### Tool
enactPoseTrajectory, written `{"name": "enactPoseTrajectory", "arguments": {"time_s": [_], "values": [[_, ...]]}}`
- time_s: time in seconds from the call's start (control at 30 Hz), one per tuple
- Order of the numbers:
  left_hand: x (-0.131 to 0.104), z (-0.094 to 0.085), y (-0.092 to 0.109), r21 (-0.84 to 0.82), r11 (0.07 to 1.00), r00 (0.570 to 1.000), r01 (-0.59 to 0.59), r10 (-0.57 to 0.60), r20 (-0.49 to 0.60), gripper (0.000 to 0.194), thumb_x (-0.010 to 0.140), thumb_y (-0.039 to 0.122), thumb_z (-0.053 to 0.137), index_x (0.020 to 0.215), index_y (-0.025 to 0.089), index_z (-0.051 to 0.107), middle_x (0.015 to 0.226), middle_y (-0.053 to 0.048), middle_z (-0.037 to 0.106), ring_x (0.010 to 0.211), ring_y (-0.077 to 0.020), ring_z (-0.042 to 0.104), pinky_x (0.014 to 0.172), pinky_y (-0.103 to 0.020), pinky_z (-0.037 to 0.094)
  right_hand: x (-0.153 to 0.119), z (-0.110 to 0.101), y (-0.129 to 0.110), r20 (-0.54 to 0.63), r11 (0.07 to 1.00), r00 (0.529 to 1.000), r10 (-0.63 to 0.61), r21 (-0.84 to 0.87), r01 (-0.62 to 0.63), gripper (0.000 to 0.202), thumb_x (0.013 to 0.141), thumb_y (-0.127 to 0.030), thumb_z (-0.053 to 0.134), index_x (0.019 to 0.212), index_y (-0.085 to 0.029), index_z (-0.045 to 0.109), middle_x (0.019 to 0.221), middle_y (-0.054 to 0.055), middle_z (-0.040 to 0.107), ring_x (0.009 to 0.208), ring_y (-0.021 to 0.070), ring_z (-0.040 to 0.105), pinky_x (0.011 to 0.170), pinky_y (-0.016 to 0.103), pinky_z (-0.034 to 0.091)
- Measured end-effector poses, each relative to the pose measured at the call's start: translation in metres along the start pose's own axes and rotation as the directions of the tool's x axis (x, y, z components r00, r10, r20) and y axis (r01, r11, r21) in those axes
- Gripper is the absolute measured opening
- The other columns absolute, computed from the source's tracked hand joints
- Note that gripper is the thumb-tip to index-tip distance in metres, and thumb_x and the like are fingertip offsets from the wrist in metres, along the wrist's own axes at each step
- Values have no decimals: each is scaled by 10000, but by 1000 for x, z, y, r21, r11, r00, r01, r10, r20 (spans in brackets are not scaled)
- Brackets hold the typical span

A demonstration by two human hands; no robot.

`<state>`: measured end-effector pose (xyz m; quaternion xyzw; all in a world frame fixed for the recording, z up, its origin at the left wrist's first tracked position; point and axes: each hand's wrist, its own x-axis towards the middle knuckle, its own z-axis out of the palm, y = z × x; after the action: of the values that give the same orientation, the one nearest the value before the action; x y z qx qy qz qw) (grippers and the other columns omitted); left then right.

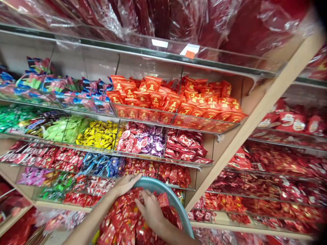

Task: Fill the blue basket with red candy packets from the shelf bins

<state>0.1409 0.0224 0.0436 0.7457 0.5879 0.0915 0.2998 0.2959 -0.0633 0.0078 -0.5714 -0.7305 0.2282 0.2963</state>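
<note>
A teal plastic basin (182, 207) full of red wrapped candies (125, 217) is at the bottom centre, close to the shelves. My left hand (127, 183) lies at the basin's far left rim, fingers stretched toward the rim; the underside of its grip is hidden. Inside the basin, my right hand (150, 208) rests on the red candies with its fingers bent down among them; the fingertips are partly hidden, and what they hold is too small to make out. Just beyond the rim, a shelf compartment holds similar red packets (175, 174).
Glass-fronted shelves (163, 156) of sorted candies rise in front, with red-orange packets (153, 98) higher up. A slanting wooden post (245, 126) divides them from more red packets (281, 156) at right. Plastic-wrapped red goods (178, 20) sit on the top shelf.
</note>
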Motion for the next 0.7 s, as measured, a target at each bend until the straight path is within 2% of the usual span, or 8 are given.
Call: {"name": "enactPoseTrajectory", "arguments": {"time_s": [0.07,0.17,0.27,0.37,0.5,0.6,0.7], "values": [[-1,3,0,45,999,997,6,-3,-72,705,712,723,207,1085,257,583,1070,-56,628,1022,-265,541,852,-343,378,4,-16,8,-63,999,998,-16,32,18,193,836,-328,399,799,-228,559,842,29,597,747,170,563,680,257,397],[0,6,0,84,996,995,-3,11,-103,640,735,695,206,1010,285,613,1011,-39,653,991,-250,565,814,-315,394,15,-46,37,-196,997,981,11,74,3,230,845,-312,374,753,-218,563,770,33,600,701,161,556,649,245,383],[1,7,1,122,992,992,-19,34,-122,569,756,659,229,941,299,630,970,-12,667,953,-227,587,771,-274,408,24,-73,80,-287,995,952,103,25,-100,213,832,-265,367,741,-209,551,742,40,598,677,166,551,631,246,375],[0,7,1,136,991,989,9,12,-146,532,761,636,257,954,310,632,977,-3,667,964,-224,584,780,-268,407,33,-89,122,-330,969,927,177,-105,-222,202,810,-200,349,790,-198,549,787,50,600,714,169,558,652,243,379],[-2,7,2,144,989,986,14,10,-164,514,755,632,279,959,320,633,987,3,664,987,-226,573,779,-264,409,49,-93,152,-369,882,898,239,-304,-359,271,763,-139,379,957,-144,567,1025,122,563,981,212,508,814,258,360],[-1,5,2,158,988,987,-4,29,-155,499,746,642,292,932,330,634,964,18,669,965,-221,584,750,-250,415,63,-89,153,-352,812,889,294,-399,-426,360,772,-174,394,1105,-135,524,1185,147,485,1099,248,429,878,310,333],[0,3,3,154,988,989,-18,41,-145,480,735,653,303,890,344,635,917,44,674,938,-217,594,722,-244,418,77,-80,148,-362,770,869,339,-424,-477,434,785,-295,423,1190,-144,469,1237,156,442,1128,288,390,882,389,330]]}}
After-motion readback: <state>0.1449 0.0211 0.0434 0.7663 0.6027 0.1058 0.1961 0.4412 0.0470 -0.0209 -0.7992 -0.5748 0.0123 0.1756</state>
